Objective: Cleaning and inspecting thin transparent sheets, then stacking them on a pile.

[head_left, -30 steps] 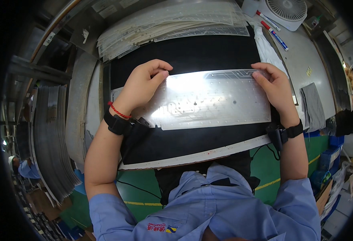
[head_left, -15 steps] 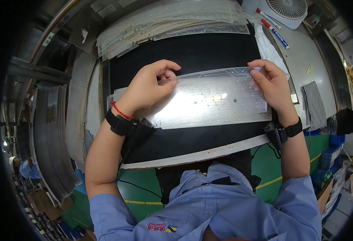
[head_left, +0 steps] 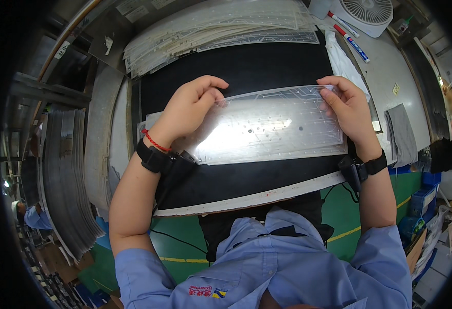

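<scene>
A thin, clear plastic sheet [head_left: 272, 121] printed with fine circuit-like lines and dots lies or hovers low over the black work mat, with glare across its left half. More sheet edges show under it at the left, so it may be one of several. My right hand [head_left: 347, 105] pinches its far right corner, the thumb on top and the fingers curled behind. At the far edge, left of the middle, my left hand [head_left: 192, 105] is closed with thumb and bent fingers at the sheet, its index finger reaching past the edge. Part of that grip is hidden.
Beyond the black mat [head_left: 246, 64] lies a loose pile of similar sheets [head_left: 210, 33]. At the right are a white cloth [head_left: 341, 59], markers [head_left: 357, 49], a white fan [head_left: 369, 11] and a grey cloth [head_left: 402, 134]. Stacked sheets [head_left: 69, 175] stand at the left.
My left thumb and fingers have shifted slightly up and left at the sheet's far edge. The glare on the sheet has changed a little; my right hand keeps its place.
</scene>
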A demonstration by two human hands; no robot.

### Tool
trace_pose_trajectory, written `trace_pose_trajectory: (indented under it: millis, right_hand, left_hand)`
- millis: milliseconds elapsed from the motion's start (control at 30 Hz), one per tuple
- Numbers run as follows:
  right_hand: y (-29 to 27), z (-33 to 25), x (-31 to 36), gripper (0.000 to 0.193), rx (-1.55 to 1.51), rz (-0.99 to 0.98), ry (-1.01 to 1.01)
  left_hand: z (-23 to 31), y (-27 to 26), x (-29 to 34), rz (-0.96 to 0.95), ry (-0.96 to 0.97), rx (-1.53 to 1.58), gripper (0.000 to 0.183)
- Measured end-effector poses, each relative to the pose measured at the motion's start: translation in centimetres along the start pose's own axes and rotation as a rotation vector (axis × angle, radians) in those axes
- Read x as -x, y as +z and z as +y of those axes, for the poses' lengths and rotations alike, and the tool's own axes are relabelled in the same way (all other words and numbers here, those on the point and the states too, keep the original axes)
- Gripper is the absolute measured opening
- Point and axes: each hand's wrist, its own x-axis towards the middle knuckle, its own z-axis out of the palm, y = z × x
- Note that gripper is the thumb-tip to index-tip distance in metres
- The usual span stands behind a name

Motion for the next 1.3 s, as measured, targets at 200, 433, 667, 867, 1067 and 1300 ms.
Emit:
trace_pose_trajectory:
  millis: [200, 433, 667, 867, 1067, 1300]
  right_hand:
    - [-0.3, 0.3, 0.0, 0.019, 0.001, 0.03, 0.005]
    - [-0.6, 0.6, 0.0, 0.02, -0.047, 0.028, 0.022]
    - [-0.9, 0.5, -0.3, 0.06, -0.383, 0.054, 0.123]
    - [-1.1, 1.0, -0.3, 0.042, -0.374, 0.074, 0.117]
    - [-0.9, 0.3, 0.0, 0.028, -0.188, 0.111, 0.103]
    - [-2.2, 2.7, -0.8, 0.015, -0.193, 0.251, 0.071]
  left_hand:
    - [0.3, -0.7, -0.1, 0.116, -0.082, 0.105, 0.023]
    - [0.6, -0.9, 0.1, 0.016, -0.02, -0.005, 0.026]
    - [0.1, -1.8, 0.4, 0.045, -0.076, -0.029, 0.022]
    - [0.1, -1.8, 0.5, 0.045, -0.043, -0.05, 0.021]
    - [-2.0, -5.0, 0.5, 0.111, -0.018, 0.033, 0.023]
    - [-5.6, -11.8, 2.7, 0.305, -0.224, 0.307, 0.039]
